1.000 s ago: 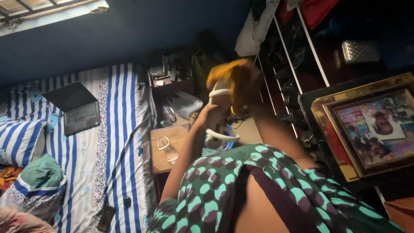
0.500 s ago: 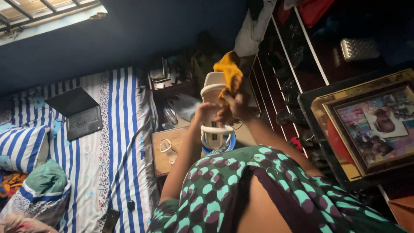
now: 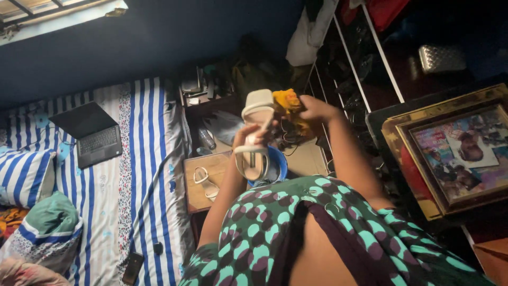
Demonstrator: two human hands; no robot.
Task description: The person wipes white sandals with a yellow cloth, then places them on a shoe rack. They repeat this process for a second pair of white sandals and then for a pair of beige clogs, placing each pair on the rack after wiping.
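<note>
My left hand (image 3: 247, 139) grips a cream strappy sandal (image 3: 255, 132) around its middle, toe end tilted up and away from me. My right hand (image 3: 312, 110) holds a bunched yellow cloth (image 3: 287, 100) just to the right of the sandal's toe, close to it or just touching. A blue bowl (image 3: 277, 160) shows below and behind the sandal. The matching sandal (image 3: 204, 181) lies flat on a small wooden stool (image 3: 197, 197) to the left.
A bed with a blue-striped sheet (image 3: 143, 159) fills the left, carrying a laptop (image 3: 92, 133), pillows and a phone (image 3: 131, 268). A shoe rack (image 3: 360, 79) stands at right, beside a gold-framed picture (image 3: 455, 153). Cluttered low table (image 3: 203, 95) sits behind.
My right hand with the yellow cloth has come off the sandal's upper part and moved right of it. The sandal has tilted and dropped slightly in my left hand.
</note>
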